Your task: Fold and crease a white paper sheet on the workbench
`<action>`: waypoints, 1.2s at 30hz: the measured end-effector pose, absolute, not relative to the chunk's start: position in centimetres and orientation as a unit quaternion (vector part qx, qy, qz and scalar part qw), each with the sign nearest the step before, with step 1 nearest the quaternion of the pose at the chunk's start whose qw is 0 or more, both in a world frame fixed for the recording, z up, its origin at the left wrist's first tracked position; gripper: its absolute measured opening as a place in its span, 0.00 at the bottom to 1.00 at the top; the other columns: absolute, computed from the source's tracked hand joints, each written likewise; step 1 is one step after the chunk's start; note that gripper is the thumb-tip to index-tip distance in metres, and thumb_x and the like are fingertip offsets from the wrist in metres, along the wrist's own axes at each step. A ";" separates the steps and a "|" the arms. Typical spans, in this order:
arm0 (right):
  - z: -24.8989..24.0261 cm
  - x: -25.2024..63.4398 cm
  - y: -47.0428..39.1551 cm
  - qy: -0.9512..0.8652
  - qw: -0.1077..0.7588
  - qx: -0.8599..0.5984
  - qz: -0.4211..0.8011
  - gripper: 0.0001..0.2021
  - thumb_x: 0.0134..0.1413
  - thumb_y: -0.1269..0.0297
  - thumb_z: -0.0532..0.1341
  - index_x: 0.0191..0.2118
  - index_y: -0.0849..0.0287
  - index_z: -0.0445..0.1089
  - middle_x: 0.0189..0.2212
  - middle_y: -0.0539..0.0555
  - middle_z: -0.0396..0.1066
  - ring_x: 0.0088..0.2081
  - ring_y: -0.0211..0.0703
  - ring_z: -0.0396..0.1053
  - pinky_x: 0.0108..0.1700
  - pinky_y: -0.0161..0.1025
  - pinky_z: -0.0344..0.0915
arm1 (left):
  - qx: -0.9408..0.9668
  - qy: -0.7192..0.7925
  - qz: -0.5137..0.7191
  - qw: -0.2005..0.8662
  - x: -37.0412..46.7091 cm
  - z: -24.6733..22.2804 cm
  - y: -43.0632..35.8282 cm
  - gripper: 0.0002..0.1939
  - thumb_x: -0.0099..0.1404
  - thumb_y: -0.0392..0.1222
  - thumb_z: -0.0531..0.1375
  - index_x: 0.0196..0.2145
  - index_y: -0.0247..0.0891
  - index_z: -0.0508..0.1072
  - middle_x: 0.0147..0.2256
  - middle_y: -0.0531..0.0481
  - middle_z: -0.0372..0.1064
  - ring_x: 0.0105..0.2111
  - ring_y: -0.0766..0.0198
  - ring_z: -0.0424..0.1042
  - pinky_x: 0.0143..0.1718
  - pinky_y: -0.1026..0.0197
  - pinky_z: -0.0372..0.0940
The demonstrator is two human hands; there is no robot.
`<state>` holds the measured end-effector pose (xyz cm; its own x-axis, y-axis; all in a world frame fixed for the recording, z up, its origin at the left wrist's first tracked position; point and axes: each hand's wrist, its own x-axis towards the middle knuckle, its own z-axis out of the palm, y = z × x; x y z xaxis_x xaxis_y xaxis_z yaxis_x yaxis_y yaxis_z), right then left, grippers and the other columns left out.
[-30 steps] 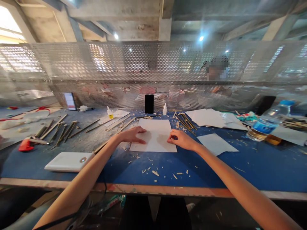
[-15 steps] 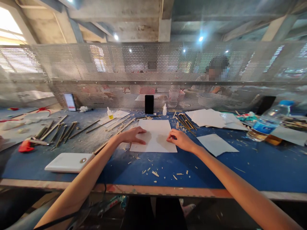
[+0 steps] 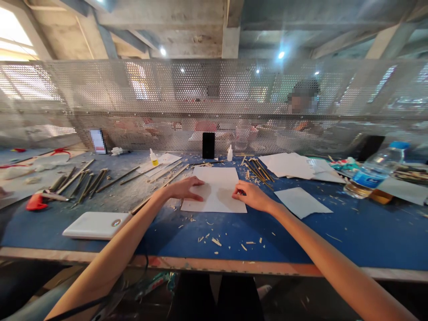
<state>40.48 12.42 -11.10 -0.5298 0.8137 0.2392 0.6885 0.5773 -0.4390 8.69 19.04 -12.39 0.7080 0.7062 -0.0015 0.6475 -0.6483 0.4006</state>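
Paper sheet [image 3: 219,180] centre stage on the blue worktop [image 3: 377,232]

And we have 2 hands at work on it, 1 from each side! Left hand [image 3: 182,188] comes in over the left edge, thumb and fingers spread wide apart, nothing visible between them. Right hand [image 3: 252,195] covers the opposite edge, fingers curled in towards the thumb; whether they pinch anything, or simply press together, I cannot tell from this angle. The paper sheet itself lies flat, directly between the hands.

Look just beyond it: black phone [image 3: 208,145] standing upright, white dropper bottle [image 3: 229,153] near its right side. Over on the right, a cluster of thin sticks [image 3: 259,171], then a loose white piece [image 3: 302,202] with an uneven edge, and further out a water bottle [image 3: 368,176] with a blue cap, tilted in our view.

Down in front, wood shavings [image 3: 216,242] scattered across the blue! Out left, a white device [image 3: 95,226] lies flat by the left forearm [image 3: 129,236], and behind it all runs the perforated screen [image 3: 187,102]
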 end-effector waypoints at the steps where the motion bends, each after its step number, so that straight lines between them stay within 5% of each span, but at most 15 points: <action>1: -11.0 40.5 12.4 -0.866 0.208 -0.428 0.153 0.08 0.60 0.63 0.61 0.31 0.60 0.70 0.33 0.52 0.68 0.32 0.38 0.65 0.35 0.34 0.57 | 0.907 0.372 0.077 0.184 8.7 -12.4 19.1 0.40 0.57 0.65 0.63 0.60 0.43 0.62 0.56 0.44 0.63 0.55 0.48 0.63 0.55 0.53 0.57; 36: -11.6 40.4 12.4 -0.854 0.224 -0.443 0.158 0.07 0.60 0.62 0.60 0.32 0.58 0.70 0.33 0.52 0.69 0.32 0.39 0.66 0.35 0.34 0.58 | 0.912 0.363 0.072 0.179 8.8 -12.1 18.9 0.39 0.57 0.65 0.62 0.60 0.43 0.62 0.56 0.43 0.63 0.55 0.47 0.61 0.56 0.51 0.55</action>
<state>40.45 12.44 -11.58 -0.5079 0.8266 0.2424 0.6854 0.5582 -0.4675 8.82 18.91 -12.13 0.7259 0.6878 0.0010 0.6364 -0.6722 0.3783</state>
